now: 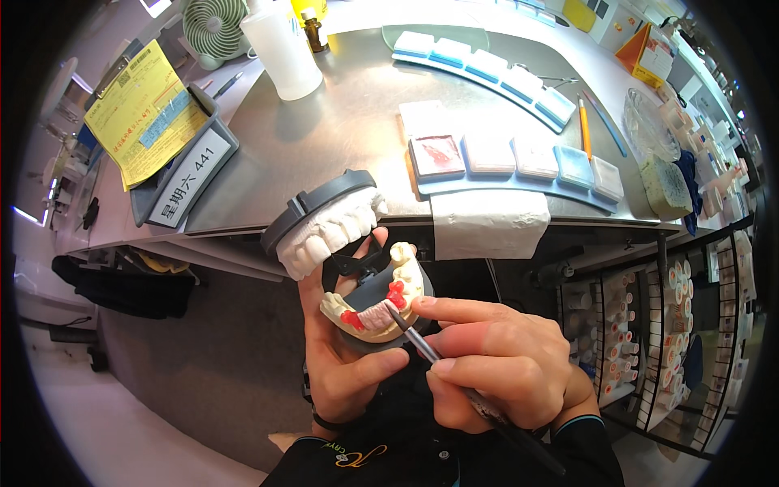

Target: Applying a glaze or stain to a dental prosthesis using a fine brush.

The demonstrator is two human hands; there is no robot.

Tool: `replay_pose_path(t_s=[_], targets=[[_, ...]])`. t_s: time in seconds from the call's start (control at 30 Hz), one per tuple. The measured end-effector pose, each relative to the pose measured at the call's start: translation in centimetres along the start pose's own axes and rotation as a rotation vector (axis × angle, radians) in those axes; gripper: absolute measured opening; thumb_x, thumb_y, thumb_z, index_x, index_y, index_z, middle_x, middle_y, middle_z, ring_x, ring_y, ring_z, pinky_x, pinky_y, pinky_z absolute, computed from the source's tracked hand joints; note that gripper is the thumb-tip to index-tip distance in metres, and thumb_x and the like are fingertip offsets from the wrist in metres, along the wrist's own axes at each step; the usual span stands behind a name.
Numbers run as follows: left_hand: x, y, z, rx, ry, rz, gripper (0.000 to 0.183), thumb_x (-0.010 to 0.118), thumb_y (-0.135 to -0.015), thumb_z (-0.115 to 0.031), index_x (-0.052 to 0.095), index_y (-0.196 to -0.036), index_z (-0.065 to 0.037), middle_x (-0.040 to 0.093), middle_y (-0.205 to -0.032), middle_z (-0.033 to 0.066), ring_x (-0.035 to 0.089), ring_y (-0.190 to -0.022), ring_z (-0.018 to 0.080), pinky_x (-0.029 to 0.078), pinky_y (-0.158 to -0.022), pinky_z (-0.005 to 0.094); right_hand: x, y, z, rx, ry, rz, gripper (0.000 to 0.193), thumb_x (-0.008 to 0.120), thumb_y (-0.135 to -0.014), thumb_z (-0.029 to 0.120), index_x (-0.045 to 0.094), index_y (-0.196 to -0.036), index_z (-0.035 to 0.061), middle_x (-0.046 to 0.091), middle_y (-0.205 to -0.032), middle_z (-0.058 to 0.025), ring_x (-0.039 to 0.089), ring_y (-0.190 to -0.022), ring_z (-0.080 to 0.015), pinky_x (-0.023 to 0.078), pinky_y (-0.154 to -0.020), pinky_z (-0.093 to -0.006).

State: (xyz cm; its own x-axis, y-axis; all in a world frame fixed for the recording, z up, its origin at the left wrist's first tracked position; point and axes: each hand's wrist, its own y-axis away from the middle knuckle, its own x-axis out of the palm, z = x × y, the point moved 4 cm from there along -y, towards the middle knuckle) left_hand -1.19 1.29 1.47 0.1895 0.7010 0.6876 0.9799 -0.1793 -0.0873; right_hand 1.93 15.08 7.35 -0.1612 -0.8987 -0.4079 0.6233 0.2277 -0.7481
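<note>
Centre of the frame, just below the bench edge: the left hand (pixel 345 357) cradles a hinged plaster model of teeth (pixel 349 260) from beneath, fingers curled around its dark grey base and thumb pressed against the near side, so the model is gripped firmly. The model stands open, its upper row of white teeth tilted up and back toward the left, its lower arch facing the viewer with patches of red wax (pixel 395 294) along the gum line. The right hand (pixel 503 361), lower right of centre, pinches a thin dark brush (pixel 454 381) between thumb and forefinger, pen-fashion; the tip touches the lower arch just beside the red wax. Above, on the grey bench (pixel 324 146), lies a curved row of shallow square trays (pixel 519 158) (one holds a pink smear), with a second, bluer row (pixel 487 69) further back. An orange pencil (pixel 584 126) lies near the right end of the rows. At upper left sit a yellow paper sheet (pixel 146 109), a small white fan (pixel 213 28) and a white plastic bottle (pixel 284 49).
</note>
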Motion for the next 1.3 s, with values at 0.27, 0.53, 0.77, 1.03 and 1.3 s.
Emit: replay_pose_path(t_s=[0.27,0.53,0.77,1.03,1.3], targets=[[-0.07,-0.07,0.15,0.021,-0.008,0.032,0.1,0.07,-0.059,0.008,0.016,-0.142,-0.008,0.03,-0.143,0.0234,0.037,-0.13,0.0365,0.037,-0.105,0.0456,0.12,0.09,-0.08,-0.035,0.009,-0.102,0.019,0.071,-0.075,0.01,0.059,-0.083,-0.0013,0.062,-0.074,-0.0122,0.069,-0.077,-0.0321,0.057,-0.06,-0.0321],[0.22,0.09,-0.1,-0.021,0.014,0.011,0.101,0.069,-0.059,0.008,0.016,-0.143,-0.009,0.03,-0.143,0.0232,0.036,-0.131,0.037,0.036,-0.106,0.0462,-0.05,0.31,-0.28,-0.022,-0.041,-0.046,0.027,0.067,-0.076,0.002,0.05,-0.096,0.0035,0.062,-0.08,-0.0111,0.068,-0.084,-0.0356,0.059,-0.062,-0.0352],[0.19,-0.02,-0.03,-0.015,-0.003,0.021,0.1,0.069,-0.059,0.008,0.016,-0.143,-0.009,0.03,-0.143,0.0233,0.036,-0.131,0.0366,0.036,-0.105,0.046,0.4,0.55,-0.62,-0.06,-0.024,-0.093,0.017,0.066,-0.08,0.008,0.054,-0.09,0.0006,0.062,-0.075,-0.0113,0.069,-0.08,-0.0356,0.058,-0.06,-0.0335],[0.04,0.01,-0.02,-0.01,0.002,0.021,0.099,0.07,-0.06,0.007,0.017,-0.142,-0.008,0.031,-0.143,0.0232,0.037,-0.13,0.0358,0.037,-0.105,0.0453,0.47,0.61,-0.77,-0.094,-0.026,-0.144,0.017,0.067,-0.082,0.015,0.059,-0.082,-0.0009,0.062,-0.073,-0.0114,0.069,-0.077,-0.0343,0.056,-0.055,-0.0306],[0.12,-0.03,-0.04,-0.012,-0.006,-0.003,0.096,0.069,-0.06,0.006,0.019,-0.141,-0.007,0.032,-0.142,0.0227,0.037,-0.13,0.0352,0.037,-0.105,0.0445,0.18,0.38,-0.52,-0.075,0.012,-0.024,0.027,0.069,-0.074,0.002,0.051,-0.095,0.0031,0.063,-0.078,-0.0096,0.069,-0.084,-0.0356,0.059,-0.06,-0.0336]])
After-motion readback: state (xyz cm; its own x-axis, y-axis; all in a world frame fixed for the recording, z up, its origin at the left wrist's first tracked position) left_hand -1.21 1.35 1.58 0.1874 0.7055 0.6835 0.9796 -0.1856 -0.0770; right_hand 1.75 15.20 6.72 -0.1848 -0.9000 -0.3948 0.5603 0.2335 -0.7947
